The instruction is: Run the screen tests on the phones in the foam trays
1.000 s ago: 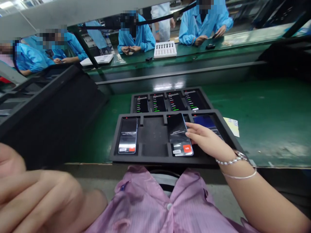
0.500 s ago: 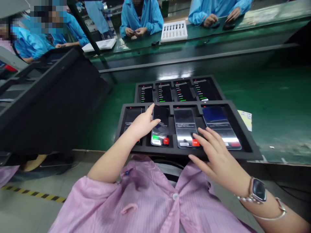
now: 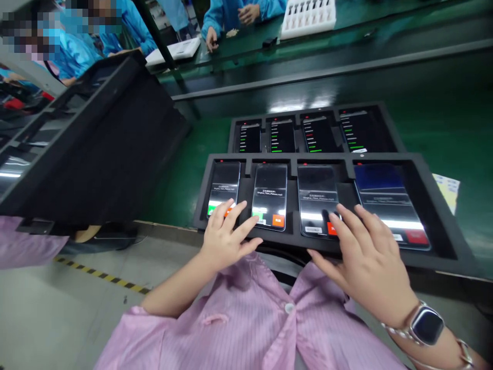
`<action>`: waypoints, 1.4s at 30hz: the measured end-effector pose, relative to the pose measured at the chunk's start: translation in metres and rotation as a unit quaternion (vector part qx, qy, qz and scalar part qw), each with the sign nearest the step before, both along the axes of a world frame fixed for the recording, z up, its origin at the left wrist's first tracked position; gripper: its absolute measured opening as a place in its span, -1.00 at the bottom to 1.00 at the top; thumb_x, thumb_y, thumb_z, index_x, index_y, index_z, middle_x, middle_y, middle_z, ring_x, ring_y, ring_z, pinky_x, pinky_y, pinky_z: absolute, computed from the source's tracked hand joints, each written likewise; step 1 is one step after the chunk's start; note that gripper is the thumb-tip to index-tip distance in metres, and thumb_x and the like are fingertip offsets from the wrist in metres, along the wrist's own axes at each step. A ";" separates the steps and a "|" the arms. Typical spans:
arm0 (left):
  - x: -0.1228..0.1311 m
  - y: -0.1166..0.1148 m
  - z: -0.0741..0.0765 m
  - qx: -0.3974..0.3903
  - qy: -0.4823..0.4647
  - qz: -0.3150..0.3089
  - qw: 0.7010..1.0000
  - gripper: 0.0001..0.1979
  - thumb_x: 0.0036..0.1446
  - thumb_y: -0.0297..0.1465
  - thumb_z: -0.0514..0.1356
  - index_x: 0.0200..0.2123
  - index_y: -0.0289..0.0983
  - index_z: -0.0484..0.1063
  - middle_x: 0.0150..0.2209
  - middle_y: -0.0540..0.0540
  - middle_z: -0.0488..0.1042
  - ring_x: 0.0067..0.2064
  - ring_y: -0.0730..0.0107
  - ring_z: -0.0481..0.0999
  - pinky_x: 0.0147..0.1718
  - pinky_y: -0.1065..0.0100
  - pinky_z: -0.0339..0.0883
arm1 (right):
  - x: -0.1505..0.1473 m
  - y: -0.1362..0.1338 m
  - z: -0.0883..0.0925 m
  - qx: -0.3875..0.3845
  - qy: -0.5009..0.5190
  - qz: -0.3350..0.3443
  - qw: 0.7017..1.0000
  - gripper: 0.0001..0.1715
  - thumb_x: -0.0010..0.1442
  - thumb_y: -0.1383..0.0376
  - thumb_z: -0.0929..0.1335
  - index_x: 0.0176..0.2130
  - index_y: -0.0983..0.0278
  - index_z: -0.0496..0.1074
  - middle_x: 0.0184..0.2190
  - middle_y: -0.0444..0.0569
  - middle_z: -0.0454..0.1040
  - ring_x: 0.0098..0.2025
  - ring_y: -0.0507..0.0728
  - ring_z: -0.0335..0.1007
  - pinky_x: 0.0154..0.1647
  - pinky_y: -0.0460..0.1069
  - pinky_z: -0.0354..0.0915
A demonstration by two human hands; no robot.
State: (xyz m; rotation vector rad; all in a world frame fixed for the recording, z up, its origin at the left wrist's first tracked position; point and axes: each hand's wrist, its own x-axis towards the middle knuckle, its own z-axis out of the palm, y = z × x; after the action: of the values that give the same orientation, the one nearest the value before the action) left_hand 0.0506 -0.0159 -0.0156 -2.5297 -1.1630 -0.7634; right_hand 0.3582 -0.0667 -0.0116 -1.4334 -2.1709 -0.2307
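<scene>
In front of me a black tray (image 3: 246, 157) holds several smartphones in separate slots, their screens lit with text and with green or red buttons. My left hand (image 3: 227, 231) spreads its fingers over the lower ends of the leftmost phone (image 3: 225, 177) and the second phone (image 3: 270, 180); I cannot tell whether a fingertip touches the glass. Over the lower part of the third phone (image 3: 316, 187) and the rightmost phone (image 3: 381, 180) is my right hand (image 3: 370, 252), fingers apart and holding nothing. It partly hides the third phone's red button.
A second black tray (image 3: 391, 123) with several phones showing lists lies just beyond. At left stands a tall stack of black trays (image 3: 127, 133). Across the green bench (image 3: 181, 149), people in blue work near a white tray (image 3: 308, 25). A yellow-white paper (image 3: 447, 190) lies at right.
My left hand has drawn back from the second phone's upper end to the lower ends of the left two phones. The second phone's screen now shows text like the others. The view has shifted.
</scene>
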 end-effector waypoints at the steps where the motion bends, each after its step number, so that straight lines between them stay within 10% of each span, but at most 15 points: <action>1: 0.002 0.000 -0.002 0.003 -0.001 0.004 1.000 -0.60 0.32 -0.04 0.27 0.12 -0.05 0.58 0.24 -0.22 0.49 0.35 -0.12 0.32 0.25 -0.05 0.30 | -0.001 -0.001 0.000 -0.006 0.003 -0.002 1.000 -0.02 0.39 0.06 0.39 0.53 0.37 -0.03 0.31 0.44 0.31 0.39 0.67 0.16 0.29 0.58 0.21; 12: -0.043 -0.008 0.025 -0.076 -0.135 0.107 0.982 -0.53 0.37 -0.12 0.23 0.22 -0.20 0.30 0.33 -0.37 0.33 0.46 -0.16 0.18 0.37 -0.23 0.17 | -0.001 -0.004 -0.006 -0.051 0.050 -0.014 0.997 0.12 0.34 -0.01 0.43 0.58 0.02 -0.24 0.47 0.12 0.13 0.41 0.68 0.12 0.35 0.60 0.17; 21: -0.066 -0.012 -0.023 -0.135 -0.188 0.150 0.961 -0.42 0.47 -0.20 0.09 0.43 -0.19 0.03 0.38 -0.41 0.26 0.41 0.02 0.32 0.27 -0.05 0.38 | -0.005 -0.002 -0.004 0.013 0.012 -0.006 1.000 0.18 0.30 0.06 0.48 0.55 0.37 -0.14 0.30 0.44 0.34 0.37 0.66 0.21 0.27 0.50 0.28; 28: -0.062 -0.014 -0.023 -0.142 -0.169 0.188 0.957 -0.62 0.48 -0.16 0.02 0.12 -0.23 0.46 0.36 -0.35 0.29 0.38 -0.04 0.35 0.29 -0.05 0.34 | -0.006 -0.005 -0.005 0.002 0.016 -0.010 1.000 0.12 0.32 0.10 0.46 0.55 0.33 -0.13 0.35 0.38 0.30 0.40 0.59 0.17 0.32 0.48 0.23; 36: -0.063 -0.010 -0.045 -0.080 -0.257 0.137 0.953 -0.53 0.45 -0.27 0.10 0.34 -0.25 0.27 0.35 -0.37 0.31 0.41 0.01 0.30 0.39 -0.06 0.15 | 0.008 -0.015 0.001 0.026 0.104 0.022 0.994 -0.07 0.34 0.16 0.45 0.50 0.28 0.05 0.30 0.27 0.37 0.38 0.49 0.22 0.43 0.51 0.05; 42: -0.058 -0.006 -0.057 -0.049 -0.317 0.135 0.937 -0.56 0.42 -0.24 0.14 0.28 -0.26 0.33 0.32 -0.37 0.34 0.36 -0.03 0.35 0.35 -0.10 0.17 | 0.058 -0.039 0.003 0.009 0.076 -0.142 0.987 -0.16 0.39 0.07 0.42 0.48 0.25 0.14 0.34 0.34 0.28 0.44 0.60 0.07 0.44 0.57 -0.11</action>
State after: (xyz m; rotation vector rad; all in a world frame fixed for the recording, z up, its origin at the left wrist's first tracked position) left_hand -0.0071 -0.0217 -0.0729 -2.1683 -1.7288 -1.5386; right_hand 0.4159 -0.1054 -0.0082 -1.6911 -1.8359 -0.2348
